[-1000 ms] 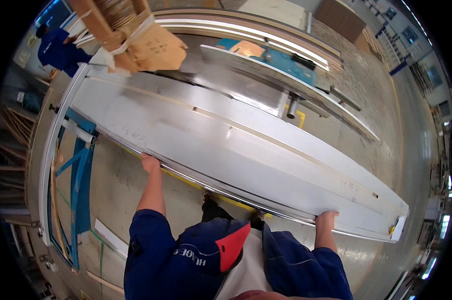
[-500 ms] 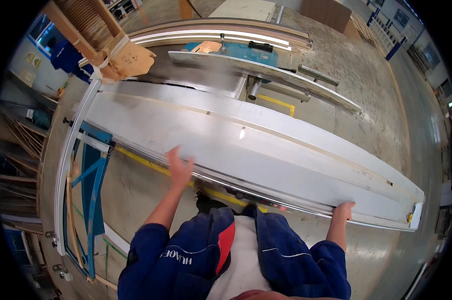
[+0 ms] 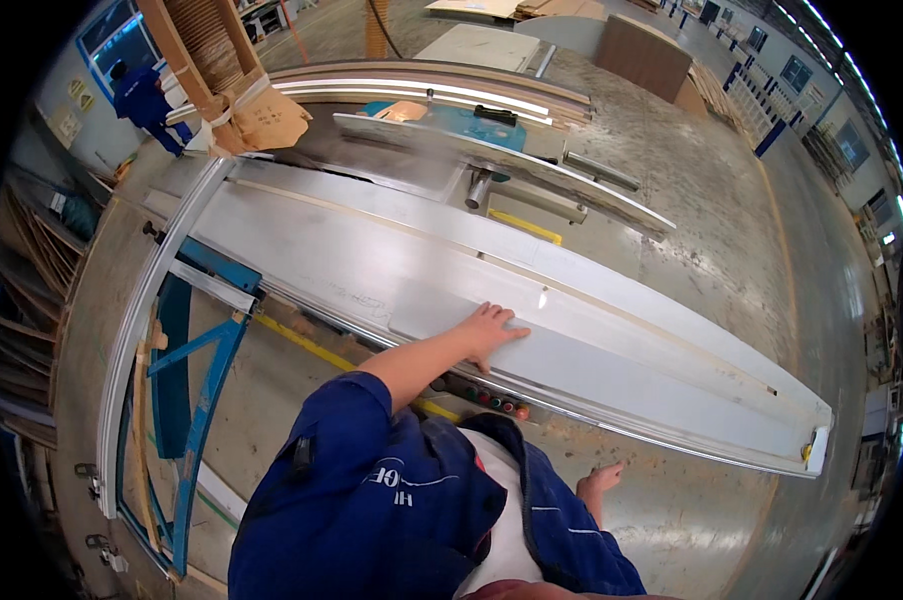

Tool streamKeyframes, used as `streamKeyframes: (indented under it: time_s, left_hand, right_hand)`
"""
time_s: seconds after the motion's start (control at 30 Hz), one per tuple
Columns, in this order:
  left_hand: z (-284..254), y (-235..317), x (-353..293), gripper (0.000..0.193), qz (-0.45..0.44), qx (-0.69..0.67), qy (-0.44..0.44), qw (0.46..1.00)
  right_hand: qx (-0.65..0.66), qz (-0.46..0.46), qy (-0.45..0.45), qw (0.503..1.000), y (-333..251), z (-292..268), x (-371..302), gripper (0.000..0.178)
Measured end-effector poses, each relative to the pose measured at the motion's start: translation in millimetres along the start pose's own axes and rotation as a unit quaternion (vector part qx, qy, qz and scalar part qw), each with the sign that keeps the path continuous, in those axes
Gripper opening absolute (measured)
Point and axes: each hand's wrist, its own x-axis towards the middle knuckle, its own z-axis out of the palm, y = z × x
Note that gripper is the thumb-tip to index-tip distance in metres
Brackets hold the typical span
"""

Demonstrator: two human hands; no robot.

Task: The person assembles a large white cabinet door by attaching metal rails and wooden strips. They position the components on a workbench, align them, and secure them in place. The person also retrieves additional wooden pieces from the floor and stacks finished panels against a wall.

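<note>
A long, pale grey board (image 3: pixel 612 372) lies flat along the near side of a white sliding saw table (image 3: pixel 372 235). My left hand (image 3: pixel 490 335) rests on the board toward its left end, fingers spread over the surface and the wrist crossing the table's near edge. Off the table, my right hand (image 3: pixel 600 480) hangs low beside my body, apart from the board. Its fingers look loosely stretched, with nothing visible in them.
A silver fence rail (image 3: pixel 157 300) and blue support frame (image 3: pixel 197 370) stand at the left. Beyond the table run a long fence (image 3: pixel 512 165) and stacked strips (image 3: pixel 422 80). Control buttons (image 3: pixel 497 400) sit under the near edge. A person in blue (image 3: pixel 147 105) stands far left.
My left hand has moved right and come down flat on the board. My right hand has left the table's near edge and dropped beside my body. The view has shifted.
</note>
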Motion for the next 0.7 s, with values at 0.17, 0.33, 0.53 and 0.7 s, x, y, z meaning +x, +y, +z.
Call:
streamKeyframes:
  time_s: [0.17, 0.33, 0.53, 0.7]
  left_hand:
    - [0, 75, 22, 0.118, -0.001, 0.029, -0.027, 0.999]
    - [-18, 94, 11, 0.118, -0.001, 0.010, -0.080, 0.997]
    - [-49, 60, -36, 0.113, 0.024, -0.097, -0.178, 0.979]
    - [-73, 38, -99, 0.110, 0.035, -0.196, -0.221, 0.955]
  right_hand:
    - [0.045, 0.020, -0.011, 0.999, -21, -10, -25, 0.062]
    - [0.176, 0.028, -0.053, 0.983, -43, -7, 5, 0.073]
    - [0.356, 0.146, -0.121, 0.915, -61, -6, 59, 0.079]
    - [-0.168, -0.161, -0.254, 0.939, -106, 46, -4, 0.072]
